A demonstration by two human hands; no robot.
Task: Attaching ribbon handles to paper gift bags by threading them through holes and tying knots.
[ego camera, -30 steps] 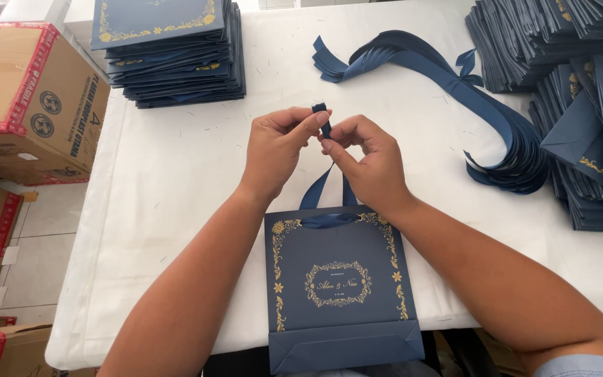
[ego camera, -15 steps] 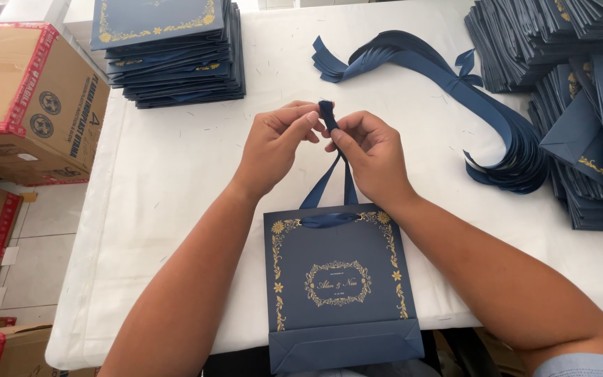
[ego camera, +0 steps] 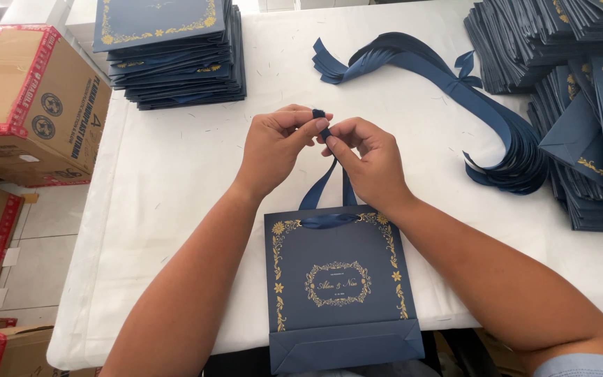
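- Nearest me, the navy bag (ego camera: 338, 293) lies flat on the white table (ego camera: 176, 174), its folded bottom at the near edge, gold-framed face up, mouth pointing away.
- A ribbon (ego camera: 329, 187) runs across the top of the bag and rises in two strands toward my hands, which meet just beyond the mouth.
- My left hand (ego camera: 273, 150) pinches the ribbon ends between thumb and forefinger, other fingers curled in; it is closed on the ribbon, not slack.
- My right hand (ego camera: 368, 157) grips the same ends from the other side, fingertips touching the left hand's, so the small dark knot (ego camera: 320, 116) sits between both pinches.
- As I judge it, doing this well means keeping both strands flat and equal, drawing the knot snug with even pull from each side, and not lifting the bag off the table or creasing its mouth.
- To the right, a bundle of loose ribbons (ego camera: 455, 91) curves across the table, well apart from my hands.
- Far left sits a finished-looking stack (ego camera: 169, 49) of bags; far right a bigger, fanned pile (ego camera: 581, 105).
- Cardboard boxes (ego camera: 29, 105) stand beside the table on the left.
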